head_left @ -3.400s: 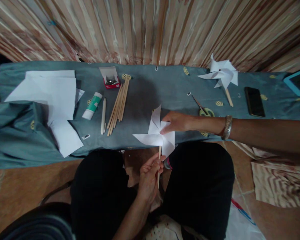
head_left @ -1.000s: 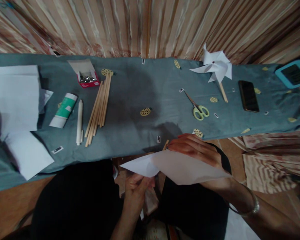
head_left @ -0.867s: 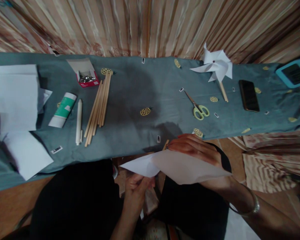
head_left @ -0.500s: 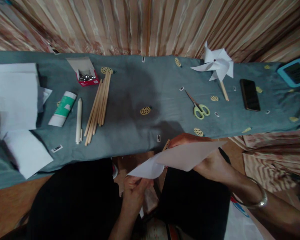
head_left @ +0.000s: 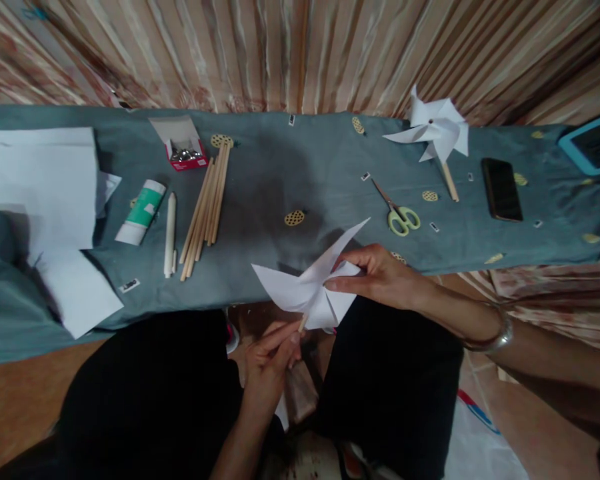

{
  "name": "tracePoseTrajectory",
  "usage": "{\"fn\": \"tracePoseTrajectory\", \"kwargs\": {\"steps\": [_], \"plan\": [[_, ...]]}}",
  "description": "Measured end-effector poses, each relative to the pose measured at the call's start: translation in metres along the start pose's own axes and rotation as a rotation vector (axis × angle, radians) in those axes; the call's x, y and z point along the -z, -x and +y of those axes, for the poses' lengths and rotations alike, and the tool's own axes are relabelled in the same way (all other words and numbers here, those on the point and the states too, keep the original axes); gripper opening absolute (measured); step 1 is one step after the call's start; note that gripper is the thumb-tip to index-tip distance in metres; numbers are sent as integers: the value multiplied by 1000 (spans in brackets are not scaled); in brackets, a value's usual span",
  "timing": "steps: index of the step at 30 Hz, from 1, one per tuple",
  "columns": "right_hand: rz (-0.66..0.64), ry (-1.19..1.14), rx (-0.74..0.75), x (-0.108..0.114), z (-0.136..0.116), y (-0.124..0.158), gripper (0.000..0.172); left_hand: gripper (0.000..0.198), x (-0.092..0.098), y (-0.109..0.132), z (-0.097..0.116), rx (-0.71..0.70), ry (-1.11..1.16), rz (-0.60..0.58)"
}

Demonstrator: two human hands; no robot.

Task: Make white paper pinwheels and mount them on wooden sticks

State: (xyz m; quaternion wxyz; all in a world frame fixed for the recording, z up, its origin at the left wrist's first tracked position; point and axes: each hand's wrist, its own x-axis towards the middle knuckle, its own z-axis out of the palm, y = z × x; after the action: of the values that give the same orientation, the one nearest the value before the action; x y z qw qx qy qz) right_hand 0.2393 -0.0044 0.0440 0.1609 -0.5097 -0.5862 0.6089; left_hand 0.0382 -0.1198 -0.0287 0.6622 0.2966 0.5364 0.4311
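Observation:
A white paper pinwheel [head_left: 300, 290] on a thin wooden stick [head_left: 303, 323] is held between my hands, just over the table's front edge and my lap. My left hand [head_left: 273, 353] is closed round the stick below the paper. With thumb and fingers, my right hand [head_left: 375, 277] pinches the pinwheel near its centre on the right side. The blades spread to the upper right and to the left. My right fingertips partly cover the middle, so the fastening there is hidden.
On the cloth-covered table [head_left: 260, 227] lie wooden sticks [head_left: 205, 207], an open red box of metal pins [head_left: 184, 152], a green-white tube [head_left: 141, 212], a white pen-like stick [head_left: 169, 233] and paper sheets [head_left: 40, 187]. To the right are scissors [head_left: 401, 217], another pinwheel [head_left: 440, 130], a phone [head_left: 501, 189] and a blue-framed device [head_left: 593, 145].
The pinwheel has turned from nearly edge-on to facing me, so its blades and stick now show. My right hand has moved up and left, from behind the paper to its front near the centre.

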Motion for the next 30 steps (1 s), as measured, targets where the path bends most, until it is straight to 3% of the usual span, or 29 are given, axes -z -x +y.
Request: {"fn": "tracePoseTrajectory", "kwargs": {"steps": [4, 13, 24, 30], "plan": [[-42, 144, -92, 0, -2, -17, 17, 26, 3, 2, -7, 33, 40, 39], [-77, 602, -82, -6, -27, -39, 15, 32, -1, 1, -16, 90, 162, 104], [-124, 807, -39, -7, -42, -53, 13, 34, -7, 4, -8, 187, 213, 99], [-153, 654, -71, -6, -38, -55, 12, 32, -11, 3, -10, 182, 255, 123]]}}
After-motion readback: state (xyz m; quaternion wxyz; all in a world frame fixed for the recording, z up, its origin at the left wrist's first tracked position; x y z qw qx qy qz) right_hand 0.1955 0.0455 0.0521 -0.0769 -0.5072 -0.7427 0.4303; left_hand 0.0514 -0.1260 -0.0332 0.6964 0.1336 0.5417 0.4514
